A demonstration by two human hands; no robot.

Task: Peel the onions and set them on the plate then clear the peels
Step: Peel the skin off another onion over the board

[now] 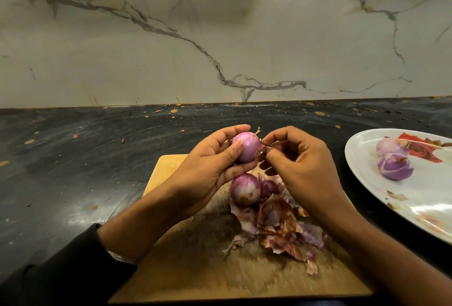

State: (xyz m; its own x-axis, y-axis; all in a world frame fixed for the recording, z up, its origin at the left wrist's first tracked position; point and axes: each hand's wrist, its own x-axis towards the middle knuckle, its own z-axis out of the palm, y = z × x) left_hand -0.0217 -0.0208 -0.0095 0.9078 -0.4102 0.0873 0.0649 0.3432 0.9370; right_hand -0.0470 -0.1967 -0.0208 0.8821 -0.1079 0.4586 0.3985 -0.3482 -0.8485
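My left hand [210, 168] grips a small pink-purple onion [247, 149] above the wooden cutting board [195, 269]. My right hand [300, 166] pinches a strip of dry peel [263, 150] still hanging from that onion's right side. A second onion [245, 189] lies on the board just below the held one. A heap of brown and purple peels [281, 227] lies on the board to its right. Two peeled onions [395, 166] sit on the white flowered plate [391, 210] at the right.
The black countertop [73, 171] is speckled with small peel flakes, mostly near the back. A marble wall [220, 36] rises behind it. The plate runs off the right edge of the view.
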